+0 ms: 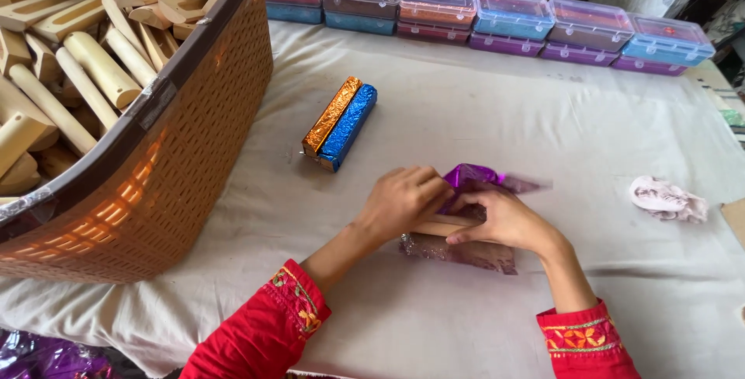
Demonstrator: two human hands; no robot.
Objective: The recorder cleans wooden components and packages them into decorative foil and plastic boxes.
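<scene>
My left hand and right hand are both pressed down on a pale wooden block lying on a sheet of shiny purple glitter foil, near the middle of the white cloth-covered table. Left fingers are curled, pinching the foil against the block's far edge; right fingers are bent, holding the foil flat over the top. The block itself is mostly hidden under my hands.

Handling, as I judge it: the block is stiff, light and smooth, so it may slide on the cloth; hold it by the long sides. The foil is thin, soft and crinkly, likely to tear or spring back, so take it at the edge and keep it pinned at the fold.

Far left of my hands lie two finished blocks, one orange-foiled, one blue-foiled, touching side by side.

Containers: the brown woven plastic basket at the left is heaped with bare wooden pieces. Along the far edge runs a stacked row of clear-lidded plastic boxes holding coloured glitter material. A crumpled pale rag lies at right.
</scene>
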